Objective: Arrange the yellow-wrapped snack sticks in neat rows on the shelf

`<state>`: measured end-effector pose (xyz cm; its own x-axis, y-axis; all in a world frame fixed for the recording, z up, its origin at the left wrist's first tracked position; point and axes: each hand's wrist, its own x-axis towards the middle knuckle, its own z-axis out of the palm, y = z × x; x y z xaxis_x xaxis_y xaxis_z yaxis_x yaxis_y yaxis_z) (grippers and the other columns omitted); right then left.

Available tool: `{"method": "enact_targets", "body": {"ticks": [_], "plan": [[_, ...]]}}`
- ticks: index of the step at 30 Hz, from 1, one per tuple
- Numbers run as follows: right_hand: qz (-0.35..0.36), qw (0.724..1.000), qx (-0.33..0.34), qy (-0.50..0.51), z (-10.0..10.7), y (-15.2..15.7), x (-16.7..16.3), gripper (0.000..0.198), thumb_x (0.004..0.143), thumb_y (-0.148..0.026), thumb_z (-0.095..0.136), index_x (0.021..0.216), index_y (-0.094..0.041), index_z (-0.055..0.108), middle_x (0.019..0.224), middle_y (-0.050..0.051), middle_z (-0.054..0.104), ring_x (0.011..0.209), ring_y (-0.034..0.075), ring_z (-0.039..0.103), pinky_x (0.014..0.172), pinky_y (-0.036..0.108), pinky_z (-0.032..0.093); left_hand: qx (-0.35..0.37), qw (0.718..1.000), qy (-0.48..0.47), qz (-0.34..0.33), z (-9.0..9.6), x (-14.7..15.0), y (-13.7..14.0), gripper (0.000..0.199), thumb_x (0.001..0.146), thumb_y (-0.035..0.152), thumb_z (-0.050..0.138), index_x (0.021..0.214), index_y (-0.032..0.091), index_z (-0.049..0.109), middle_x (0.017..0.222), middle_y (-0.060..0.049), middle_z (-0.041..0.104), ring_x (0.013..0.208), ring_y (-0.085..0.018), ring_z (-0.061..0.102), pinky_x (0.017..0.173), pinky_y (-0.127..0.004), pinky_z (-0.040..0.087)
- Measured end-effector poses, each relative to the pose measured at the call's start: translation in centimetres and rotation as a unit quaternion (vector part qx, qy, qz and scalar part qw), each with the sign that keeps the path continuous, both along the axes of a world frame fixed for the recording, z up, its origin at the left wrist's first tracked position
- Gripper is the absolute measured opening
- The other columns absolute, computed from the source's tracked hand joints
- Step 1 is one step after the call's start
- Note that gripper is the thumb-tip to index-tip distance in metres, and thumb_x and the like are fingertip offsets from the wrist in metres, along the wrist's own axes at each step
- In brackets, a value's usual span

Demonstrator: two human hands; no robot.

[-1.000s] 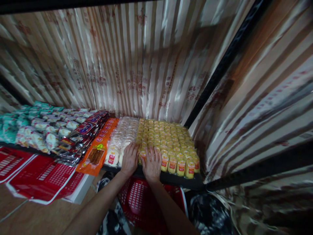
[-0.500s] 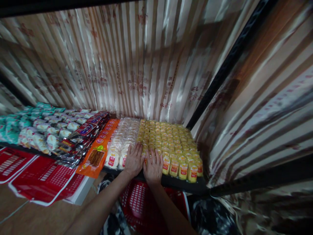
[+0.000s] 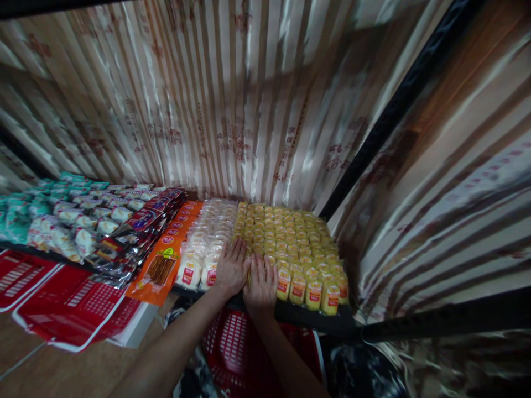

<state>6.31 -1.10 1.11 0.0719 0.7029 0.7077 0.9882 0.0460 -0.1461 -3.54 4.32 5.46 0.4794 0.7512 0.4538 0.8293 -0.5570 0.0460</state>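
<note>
Rows of yellow wrapped snack cakes (image 3: 298,243) fill the right end of a black shelf (image 3: 298,316). Beside them on the left lie rows of white wrapped snack cakes (image 3: 211,226). My left hand (image 3: 232,269) rests with fingers stretched out on the line between the white and yellow rows. Close by, my right hand (image 3: 261,282) lies flat on the front yellow cakes, fingers pointing to the back. The two hands nearly touch. What lies under the palms is hidden.
An orange snack bag (image 3: 161,257), dark foil packets (image 3: 136,232) and white and teal packets (image 3: 89,210) lie further left. Red baskets (image 3: 78,304) stand below the shelf. Striped sheeting (image 3: 232,99) hangs behind, with a black post (image 3: 373,124) at right.
Both hands stay on the cakes and have shifted only slightly. The camera view has moved a little.
</note>
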Motion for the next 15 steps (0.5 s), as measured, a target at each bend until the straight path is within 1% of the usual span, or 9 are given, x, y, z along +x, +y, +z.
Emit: {"method": "enact_targets", "body": {"ticks": [4, 7, 11, 15], "plan": [[0.003, 1.000, 0.002, -0.001, 0.0, 0.1, 0.0, 0.052, 0.088, -0.031, 0.038, 0.136, -0.012, 0.039, 0.132, 0.014, 0.050, 0.131, 0.028, 0.030, 0.106, 0.051, 0.021, 0.006, 1.000, -0.006, 0.013, 1.2, 0.7, 1.4, 0.046, 0.093, 0.032, 0.027, 0.131, 0.011, 0.044, 0.142, -0.010, 0.039, 0.136, -0.021, 0.026, 0.113, -0.046, 0.018], [-0.004, 1.000, -0.008, -0.002, 0.2, 0.0, 0.0, 0.056, 0.088, -0.037, 0.041, 0.136, -0.009, 0.038, 0.132, 0.016, 0.050, 0.130, 0.029, 0.031, 0.105, 0.051, 0.021, -0.018, 0.999, 0.005, 0.039, 1.8, 1.5, 3.1, 0.048, 0.093, 0.033, 0.026, 0.134, 0.011, 0.040, 0.144, -0.011, 0.036, 0.136, -0.021, 0.024, 0.112, -0.047, 0.016], [-0.009, 0.999, -0.038, -0.008, 0.7, -0.2, -0.1, 0.057, 0.088, -0.041, 0.043, 0.134, -0.008, 0.041, 0.133, 0.016, 0.048, 0.129, 0.030, 0.033, 0.105, 0.051, 0.022, -0.072, 0.995, 0.035, 0.060, 1.6, 2.1, 4.5, 0.051, 0.093, 0.035, 0.024, 0.132, 0.008, 0.042, 0.140, -0.014, 0.041, 0.135, -0.024, 0.028, 0.112, -0.047, 0.016], [-0.008, 0.999, -0.049, -0.008, 0.7, -0.2, 0.0, 0.055, 0.088, -0.040, 0.044, 0.133, -0.009, 0.043, 0.133, 0.016, 0.048, 0.129, 0.031, 0.033, 0.104, 0.051, 0.022, -0.095, 0.992, 0.048, 0.063, 1.5, 2.2, 4.6, 0.053, 0.093, 0.035, 0.021, 0.132, 0.006, 0.043, 0.139, -0.014, 0.042, 0.134, -0.025, 0.029, 0.111, -0.048, 0.017]]}}
